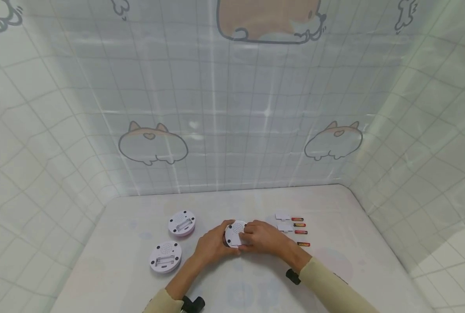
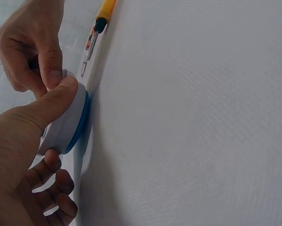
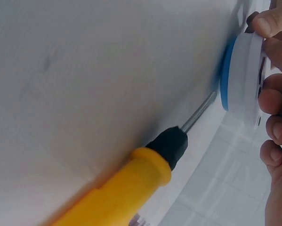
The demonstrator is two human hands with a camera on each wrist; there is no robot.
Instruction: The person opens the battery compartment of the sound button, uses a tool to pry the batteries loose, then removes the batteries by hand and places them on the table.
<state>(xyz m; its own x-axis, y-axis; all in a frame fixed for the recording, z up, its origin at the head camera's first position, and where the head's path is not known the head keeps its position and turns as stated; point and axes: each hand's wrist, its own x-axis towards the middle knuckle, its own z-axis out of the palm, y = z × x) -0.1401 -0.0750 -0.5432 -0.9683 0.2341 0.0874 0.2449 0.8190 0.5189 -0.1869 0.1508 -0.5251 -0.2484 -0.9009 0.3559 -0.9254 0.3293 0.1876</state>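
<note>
My left hand point(image 1: 212, 244) grips a round white device point(image 1: 235, 230) by its sides, thumb at the near edge. Its underside faces up, with speaker holes and dark feet; a blue rim shows below in the wrist views. At its right side, my right hand point(image 1: 264, 237) bends over the underside. Thumb and fingers pinch a white battery cover point(image 1: 236, 243) there, mostly hidden by the fingers. Close beside the device, under the right hand, lies a screwdriver point(image 3: 126, 181) with a yellow handle, its metal tip pointing at the blue rim.
To the left, two similar round devices point(image 1: 182, 223) point(image 1: 166, 257) lie underside up, battery bays uncovered. Right of the hands are two white covers point(image 1: 282, 216) point(image 1: 285, 227) and several red-and-black batteries point(image 1: 300, 232) in a column. A patterned sheet point(image 1: 232, 108) rises behind the table point(image 1: 131, 278).
</note>
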